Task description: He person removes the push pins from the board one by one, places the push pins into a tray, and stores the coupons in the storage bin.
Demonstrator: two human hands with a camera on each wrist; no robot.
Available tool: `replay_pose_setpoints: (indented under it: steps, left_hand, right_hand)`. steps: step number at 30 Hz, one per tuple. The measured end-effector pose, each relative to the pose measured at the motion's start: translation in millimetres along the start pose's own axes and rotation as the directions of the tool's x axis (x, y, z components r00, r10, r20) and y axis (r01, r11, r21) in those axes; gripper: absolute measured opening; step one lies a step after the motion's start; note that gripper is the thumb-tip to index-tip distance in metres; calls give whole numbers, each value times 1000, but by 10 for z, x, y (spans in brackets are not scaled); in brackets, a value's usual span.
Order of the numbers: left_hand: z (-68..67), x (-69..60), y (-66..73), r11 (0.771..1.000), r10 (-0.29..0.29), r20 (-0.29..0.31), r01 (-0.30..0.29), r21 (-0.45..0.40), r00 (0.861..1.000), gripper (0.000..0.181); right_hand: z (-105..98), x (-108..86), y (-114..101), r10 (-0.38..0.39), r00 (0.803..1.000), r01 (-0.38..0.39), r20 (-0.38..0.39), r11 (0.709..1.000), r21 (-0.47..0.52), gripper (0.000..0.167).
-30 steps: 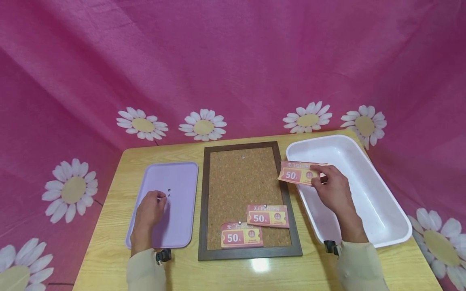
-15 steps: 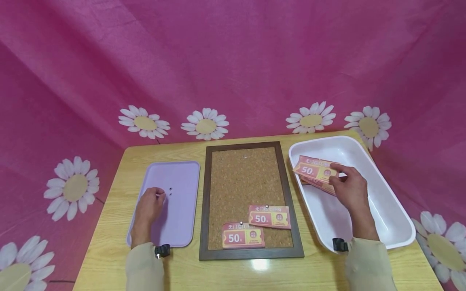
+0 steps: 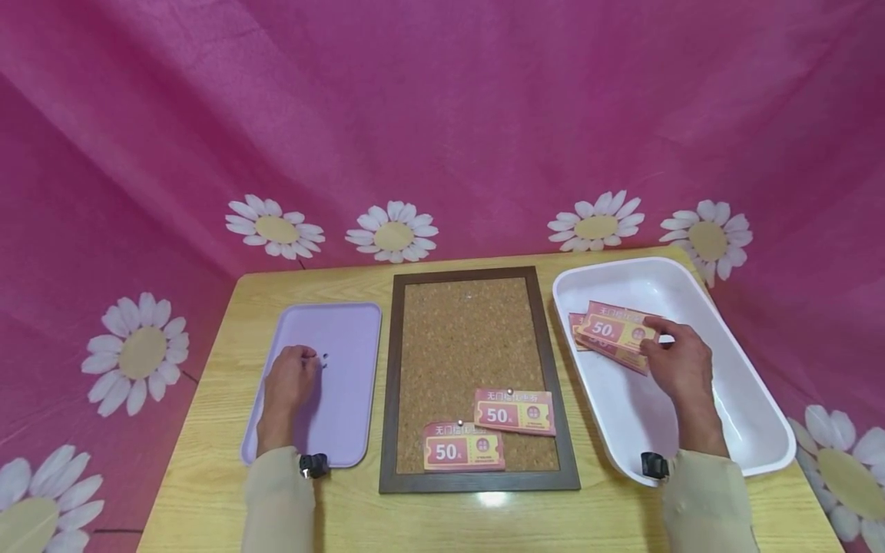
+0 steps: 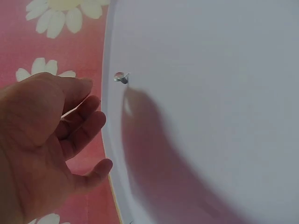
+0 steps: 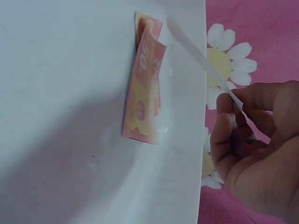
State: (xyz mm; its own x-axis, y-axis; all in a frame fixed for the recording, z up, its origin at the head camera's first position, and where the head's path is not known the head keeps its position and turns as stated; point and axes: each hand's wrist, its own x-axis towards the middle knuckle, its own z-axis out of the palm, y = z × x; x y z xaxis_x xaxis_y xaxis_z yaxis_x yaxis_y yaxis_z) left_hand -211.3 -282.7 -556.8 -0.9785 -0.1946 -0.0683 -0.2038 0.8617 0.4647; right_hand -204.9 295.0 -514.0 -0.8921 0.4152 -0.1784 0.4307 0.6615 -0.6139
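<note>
My right hand (image 3: 681, 361) pinches a red and yellow "50" coupon (image 3: 608, 326) between thumb and fingers, over the left side of the white tub (image 3: 698, 415). The right wrist view shows that held coupon (image 5: 201, 53) nearly edge-on, apart from overlapping coupons (image 5: 142, 88) lying in the tub. Above the purple tray (image 3: 346, 415), my left hand (image 3: 290, 376) has thumb and fingers bent close together near small pushpins (image 3: 326, 355). A clear-headed pushpin (image 4: 121, 77) lies past the left fingertips; whether anything sits between them cannot be made out.
A brown-framed corkboard (image 3: 470, 330) lies between tray and tub. Two coupons are pinned to its lower right: a lower coupon (image 3: 463, 452) and an upper coupon (image 3: 515, 415). A pink daisy-patterned cloth (image 3: 442, 130) hangs behind the wooden table (image 3: 346, 514).
My right hand has carried the coupon rightward from the corkboard's edge to above the coupons in the tub. The left hand has barely moved over the tray.
</note>
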Motion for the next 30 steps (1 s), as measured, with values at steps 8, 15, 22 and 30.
replay_pose_setpoints:
  steps: [8, 15, 22, 30]
  left_hand:
    - [108, 32, -34, 1000, 1, 10, -2, 15, 1000, 24]
    - [126, 19, -44, 999, -9, 34, 7, 47, 999, 22]
    - [133, 5, -36, 997, -21, 58, 17, 69, 998, 23]
    - [146, 19, -33, 996, -58, 76, 53, 66, 995, 27]
  right_hand:
    - [69, 43, 78, -28, 998, 30, 49, 999, -25, 45]
    - [114, 77, 117, 1, 991, 6, 131, 999, -51, 50]
    - [164, 99, 173, 25, 977, -3, 212, 995, -104, 55]
    - [167, 99, 209, 14, 957, 34, 291, 987, -158, 58]
